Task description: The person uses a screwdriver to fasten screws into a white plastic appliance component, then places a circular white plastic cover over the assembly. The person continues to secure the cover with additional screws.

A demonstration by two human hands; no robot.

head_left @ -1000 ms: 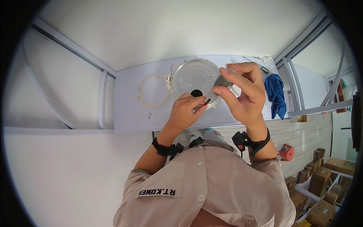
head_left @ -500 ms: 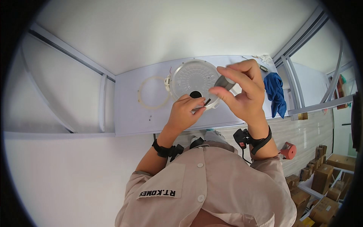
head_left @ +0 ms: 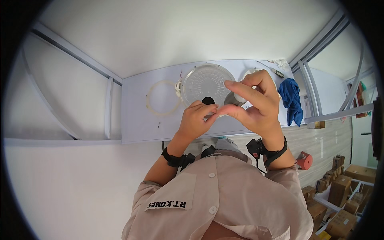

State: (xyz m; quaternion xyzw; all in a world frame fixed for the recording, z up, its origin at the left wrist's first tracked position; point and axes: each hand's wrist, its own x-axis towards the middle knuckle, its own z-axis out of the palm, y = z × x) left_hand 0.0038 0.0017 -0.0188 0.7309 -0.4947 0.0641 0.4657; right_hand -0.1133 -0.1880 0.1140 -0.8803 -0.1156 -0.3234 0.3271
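A round, shiny metal lid-like part [head_left: 206,82] with a ribbed middle and a latch-like fitting lies on the table. A black round spot [head_left: 207,101] shows near its closest edge. My left hand [head_left: 197,119] is at that near rim, thumb and fingers pinched together; what lies between them is hidden. Just right of it, my right hand [head_left: 258,98] grips a grey cylindrical handle [head_left: 233,99] between thumb and curled fingers, over the lid's right edge. The right thumb's tip meets the left fingertips and covers the handle's lower end.
A pale thin ring [head_left: 148,98] lies left of the lid, with small dark bits [head_left: 159,125] in front. To the right are a white object [head_left: 250,73] partly behind my hand, a screwdriver [head_left: 277,72] and a blue cloth [head_left: 291,98]. Frames flank the white table [head_left: 136,120].
My right hand has lowered a little toward the left hand with the grey handle, which now stands more upright. A thin dark piece beside my left fingertips is now covered.
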